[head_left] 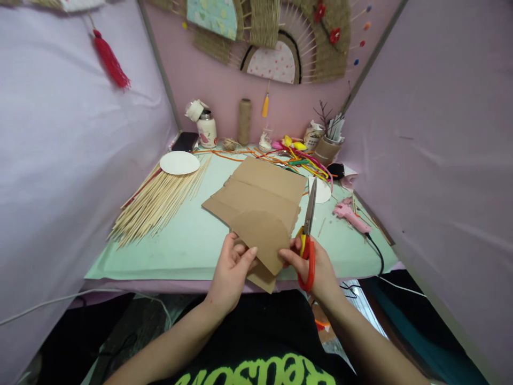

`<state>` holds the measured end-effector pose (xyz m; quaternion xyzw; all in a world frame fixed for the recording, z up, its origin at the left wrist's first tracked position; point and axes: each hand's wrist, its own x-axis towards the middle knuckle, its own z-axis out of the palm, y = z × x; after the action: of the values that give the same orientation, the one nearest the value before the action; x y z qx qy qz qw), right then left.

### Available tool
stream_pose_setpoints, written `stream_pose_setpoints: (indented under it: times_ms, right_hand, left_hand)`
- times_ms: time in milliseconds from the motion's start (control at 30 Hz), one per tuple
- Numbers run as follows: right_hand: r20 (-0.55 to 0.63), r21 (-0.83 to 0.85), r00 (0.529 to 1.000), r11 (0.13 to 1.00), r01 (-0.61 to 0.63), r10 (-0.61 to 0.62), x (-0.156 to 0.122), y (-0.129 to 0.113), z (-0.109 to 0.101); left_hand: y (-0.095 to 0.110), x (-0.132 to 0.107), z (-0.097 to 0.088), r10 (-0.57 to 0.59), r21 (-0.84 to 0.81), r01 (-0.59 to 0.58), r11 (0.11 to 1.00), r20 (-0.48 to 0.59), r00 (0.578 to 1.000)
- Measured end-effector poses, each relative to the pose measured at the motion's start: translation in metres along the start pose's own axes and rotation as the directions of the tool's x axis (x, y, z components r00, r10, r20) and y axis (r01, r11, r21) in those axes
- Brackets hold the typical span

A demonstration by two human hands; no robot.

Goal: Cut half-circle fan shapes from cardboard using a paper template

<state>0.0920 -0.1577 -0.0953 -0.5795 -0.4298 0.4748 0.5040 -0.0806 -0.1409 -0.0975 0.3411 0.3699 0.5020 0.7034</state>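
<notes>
Near the table's front edge, my left hand (229,271) grips the left side of a brown cardboard piece (265,235) between thumb and fingers. This piece has a rounded far edge and a pointed corner towards me. My right hand (323,270) pinches its right side with the thumb and also holds orange-red handled scissors (310,211). The blades point away from me and look closed. Beyond lie larger brown cardboard sheets (264,184), partly covered by the held piece. Another cardboard corner (262,279) shows beneath it.
At left, a white oval (179,162) rests on many thin bamboo sticks (156,206). A pink glue gun (352,216) with a black cord lies right. Behind are coloured strands (302,160), a twine spool (245,122) and a white jar (207,131). Fabric walls enclose the table.
</notes>
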Motion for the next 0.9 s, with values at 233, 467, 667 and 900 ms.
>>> stream_pose_setpoints:
  times_ms: [233, 467, 667, 900]
  right_hand:
    - [-0.147, -0.026, 0.982, 0.993, 0.116, -0.118, 0.024, 0.0, -0.026]
    - [-0.018, -0.182, 0.995, 0.979, 0.095, -0.1, 0.048, -0.005, -0.041]
    - [0.048, -0.195, 0.994, 0.975, 0.111, -0.103, 0.052, -0.003, -0.036]
    - [0.501, -0.363, 0.864, 0.893, 0.265, -0.053, 0.077, -0.042, -0.036]
  left_hand:
    - [0.004, -0.047, -0.045, -0.321, 0.195, 0.323, 0.926, -0.043, 0.946]
    - [-0.013, -0.038, -0.037, -0.463, -0.088, 0.466, 0.88, 0.057, 0.885]
    - [-0.023, -0.023, -0.022, -0.276, -0.228, 0.247, 0.942, -0.105, 0.955]
    - [0.01, -0.013, -0.045, -0.246, -0.094, 0.233, 0.968, -0.165, 0.955]
